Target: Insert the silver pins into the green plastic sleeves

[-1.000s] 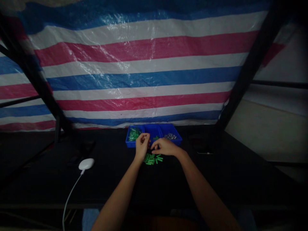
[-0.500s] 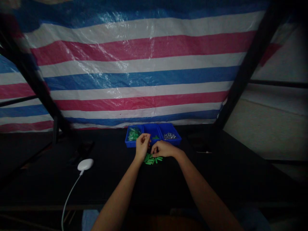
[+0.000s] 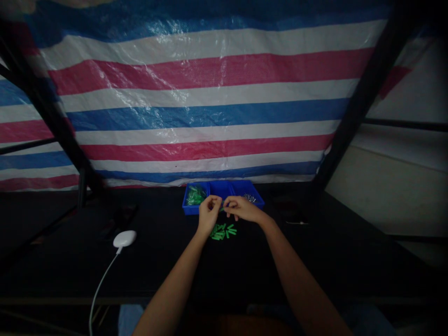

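My left hand (image 3: 208, 214) is closed in a pinch in front of the blue divided tray (image 3: 191, 210); what its fingertips hold is too small to make out. Facing it, my right hand (image 3: 242, 208) has thumb and forefinger pinched, with a small green strip (image 3: 221, 209) at their tips. Only a narrow gap separates the two sets of fingertips. Just below them, a loose pile of short green strips (image 3: 219, 232) lies on the black table. Both hands partly cover the tray's middle and right compartments.
In the tray's left compartment is a clear bag of green pieces (image 3: 196, 195); small metal parts (image 3: 249, 198) lie in the right one. A white rounded device (image 3: 124, 239) with a cable sits at left on the black table (image 3: 157, 256). Behind hangs a striped sheet (image 3: 210, 112).
My right hand has risen from the green pile to meet my left fingertips, carrying a green strip. My left hand has stayed nearly in place, and the pile is now uncovered.
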Motion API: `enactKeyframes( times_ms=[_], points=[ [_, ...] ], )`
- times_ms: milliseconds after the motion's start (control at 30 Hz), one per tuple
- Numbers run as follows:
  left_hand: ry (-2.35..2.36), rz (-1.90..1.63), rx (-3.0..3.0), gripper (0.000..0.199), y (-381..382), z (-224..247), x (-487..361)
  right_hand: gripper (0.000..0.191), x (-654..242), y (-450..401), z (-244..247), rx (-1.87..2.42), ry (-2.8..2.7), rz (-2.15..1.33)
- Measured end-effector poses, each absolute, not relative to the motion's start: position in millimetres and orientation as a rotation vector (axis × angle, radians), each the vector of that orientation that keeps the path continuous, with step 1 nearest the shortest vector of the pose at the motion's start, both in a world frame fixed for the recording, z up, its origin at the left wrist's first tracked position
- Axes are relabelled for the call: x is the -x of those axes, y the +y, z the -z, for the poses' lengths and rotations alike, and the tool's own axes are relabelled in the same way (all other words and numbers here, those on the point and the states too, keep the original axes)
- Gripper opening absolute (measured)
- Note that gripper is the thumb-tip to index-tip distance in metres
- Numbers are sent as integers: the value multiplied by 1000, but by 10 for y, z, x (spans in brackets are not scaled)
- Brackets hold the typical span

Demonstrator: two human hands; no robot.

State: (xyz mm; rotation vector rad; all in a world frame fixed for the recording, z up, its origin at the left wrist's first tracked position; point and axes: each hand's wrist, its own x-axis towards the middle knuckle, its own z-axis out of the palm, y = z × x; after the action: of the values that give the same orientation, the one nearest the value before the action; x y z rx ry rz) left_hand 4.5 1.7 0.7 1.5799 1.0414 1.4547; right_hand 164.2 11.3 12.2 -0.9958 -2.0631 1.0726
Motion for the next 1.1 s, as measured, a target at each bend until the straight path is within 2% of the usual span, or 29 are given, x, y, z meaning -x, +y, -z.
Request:
enactKeyframes(
  times_ms=[333, 1100],
  points=[
    [1163, -1497, -1864, 20, 14, 22, -41, 18, -1603, 120, -157, 931, -1855, -889],
    [1173, -1465, -1923, 25, -29, -8, -51, 18, -1577, 152, -156, 1017, -1804, -580]
  ],
)
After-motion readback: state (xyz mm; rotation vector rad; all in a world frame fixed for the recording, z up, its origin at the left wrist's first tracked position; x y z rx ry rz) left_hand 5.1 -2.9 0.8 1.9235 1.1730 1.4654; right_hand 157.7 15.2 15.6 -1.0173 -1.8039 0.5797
